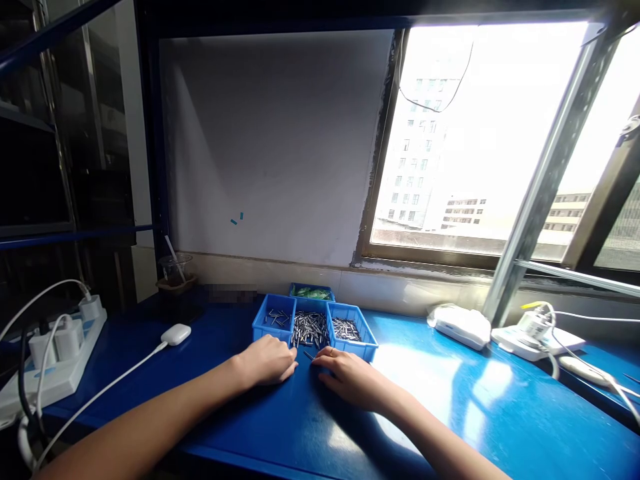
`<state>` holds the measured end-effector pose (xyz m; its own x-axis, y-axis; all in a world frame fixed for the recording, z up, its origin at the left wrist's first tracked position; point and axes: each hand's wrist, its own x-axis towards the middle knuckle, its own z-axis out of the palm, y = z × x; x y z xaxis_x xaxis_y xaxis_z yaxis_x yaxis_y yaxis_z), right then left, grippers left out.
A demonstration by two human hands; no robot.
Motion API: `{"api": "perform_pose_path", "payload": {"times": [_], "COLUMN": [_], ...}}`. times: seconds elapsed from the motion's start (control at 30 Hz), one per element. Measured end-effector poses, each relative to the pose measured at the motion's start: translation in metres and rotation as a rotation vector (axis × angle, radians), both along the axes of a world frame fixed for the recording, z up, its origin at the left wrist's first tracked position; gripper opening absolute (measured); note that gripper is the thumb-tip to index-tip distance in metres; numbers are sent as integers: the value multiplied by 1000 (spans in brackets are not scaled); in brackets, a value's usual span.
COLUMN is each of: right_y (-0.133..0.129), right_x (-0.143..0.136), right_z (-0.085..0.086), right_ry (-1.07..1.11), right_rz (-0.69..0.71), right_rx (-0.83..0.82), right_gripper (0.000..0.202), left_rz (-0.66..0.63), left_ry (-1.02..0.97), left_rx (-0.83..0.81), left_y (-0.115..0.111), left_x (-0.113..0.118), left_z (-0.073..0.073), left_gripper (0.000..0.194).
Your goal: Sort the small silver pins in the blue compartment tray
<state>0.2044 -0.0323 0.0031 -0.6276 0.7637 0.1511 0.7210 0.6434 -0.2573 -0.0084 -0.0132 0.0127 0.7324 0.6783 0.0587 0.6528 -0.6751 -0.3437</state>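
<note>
Two blue bins stand side by side on the blue table, the left bin (257, 328) with a few thin metal pieces, the right bin (369, 347) with many. Between them lies a heap of small dark metal pieces (311, 328). In front of the left bin is my left hand (269, 361), its fingers curled together; whatever they hold, if anything, is hidden. My right hand (347, 377) rests before the right bin, fingers bent and thumb apart, its fingertips at one thin metal piece (309, 355) near the heap's front edge.
Behind the heap sits a blue bin with green contents (311, 293). At left are a power strip (65, 363), a white charger case (176, 335) on a cable and a cup (175, 270). A white device (461, 327) and another power strip (530, 343) lie at right.
</note>
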Motion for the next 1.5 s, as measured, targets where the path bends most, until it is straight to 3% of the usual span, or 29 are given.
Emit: {"api": "perform_pose_path", "payload": {"times": [0.47, 0.73, 0.97, 1.23, 1.33, 1.5], "right_y": [3, -1, -1, -4, -4, -3], "right_x": [0, -1, 0, -4, -5, 3], "right_z": [-1, 5, 7, 7, 6, -4], "right_ry": [-25, 33, 99, 86, 86, 136], "right_rz": [-1, 79, 125, -68, -132, 33], "right_rx": [31, 16, -32, 123, 159, 228], "right_gripper": [33, 29, 28, 13, 17, 31], "left_rz": [-14, -110, -103, -110, -112, -106], "left_ry": [-18, -170, -213, -210, -207, -200], "left_rx": [-28, -104, -149, -152, -150, -157], "left_y": [4, 10, 14, 9, 6, 5], "left_x": [-1, -1, 0, 1, 1, 1], "left_z": [-1, -6, -10, -5, -1, 1], "left_gripper": [26, 17, 14, 12, 12, 10]}}
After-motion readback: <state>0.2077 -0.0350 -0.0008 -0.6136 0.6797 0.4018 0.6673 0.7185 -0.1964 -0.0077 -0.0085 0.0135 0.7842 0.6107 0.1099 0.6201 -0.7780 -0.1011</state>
